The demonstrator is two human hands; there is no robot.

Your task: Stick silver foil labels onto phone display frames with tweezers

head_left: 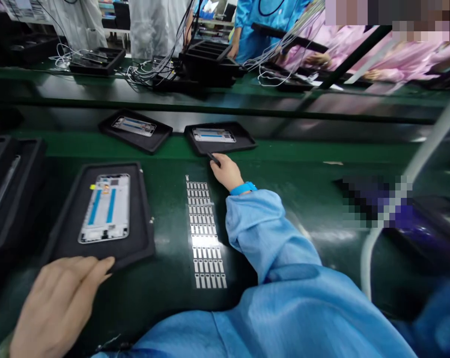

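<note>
My left hand (63, 293) has its fingers and thumb closed on the near rim of a black foam tray (143, 214). In that tray lies a silver phone frame (120, 214) with two blue strips and a small yellow tab. My right hand (227, 171), with a blue band at the wrist, pinches a slim black tool (213, 159); its exact kind is unclear. Just beyond it is a second black tray (245, 141) holding another phone frame (198, 135). Between my hands a clear sheet carries rows of small silver pieces (206, 219).
A third tray (158, 141) with a frame sits at the far left of the belt. Stacked black trays (27, 189) stand at left. A pale hose (370, 248) crosses the right side. Across the bench, co-workers stand behind cables (146, 74) and bins.
</note>
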